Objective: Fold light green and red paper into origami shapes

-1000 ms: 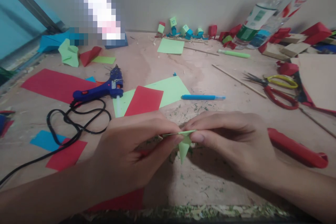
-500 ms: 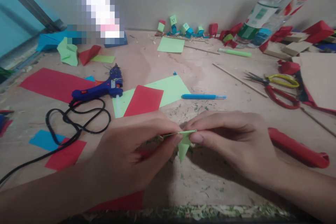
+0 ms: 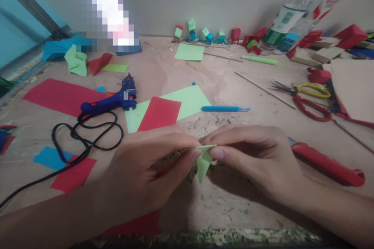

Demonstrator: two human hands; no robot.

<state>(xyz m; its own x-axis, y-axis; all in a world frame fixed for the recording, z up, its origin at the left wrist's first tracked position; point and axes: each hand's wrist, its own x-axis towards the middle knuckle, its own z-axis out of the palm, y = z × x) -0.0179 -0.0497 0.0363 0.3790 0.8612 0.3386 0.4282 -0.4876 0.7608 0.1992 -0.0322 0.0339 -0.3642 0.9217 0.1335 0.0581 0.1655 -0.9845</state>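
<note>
A small piece of light green paper (image 3: 203, 162) is pinched between both hands above the near middle of the table, with a pointed flap hanging down. My left hand (image 3: 154, 163) grips its left part between thumb and fingers. On the right end, my right hand (image 3: 254, 155) presses its thumb and forefinger together. Part of the paper is hidden behind the fingers. Just beyond the hands lie a red paper rectangle (image 3: 160, 113) and a larger green sheet (image 3: 194, 103). A blue pen (image 3: 224, 108) rests past my right hand.
On the left are a blue glue gun (image 3: 111, 100) and its looped black cord (image 3: 87, 146). To the right lie a red-handled tool (image 3: 327, 163), scissors (image 3: 312, 101) and a thin stick (image 3: 264, 89). Plastic bottles (image 3: 282, 25) and small paper figures (image 3: 206, 33) stand by the wall.
Both hands keep their pinch on the green paper and have barely moved. The view has shifted slightly, showing a bit more of the red-handled tool beside my right hand.
</note>
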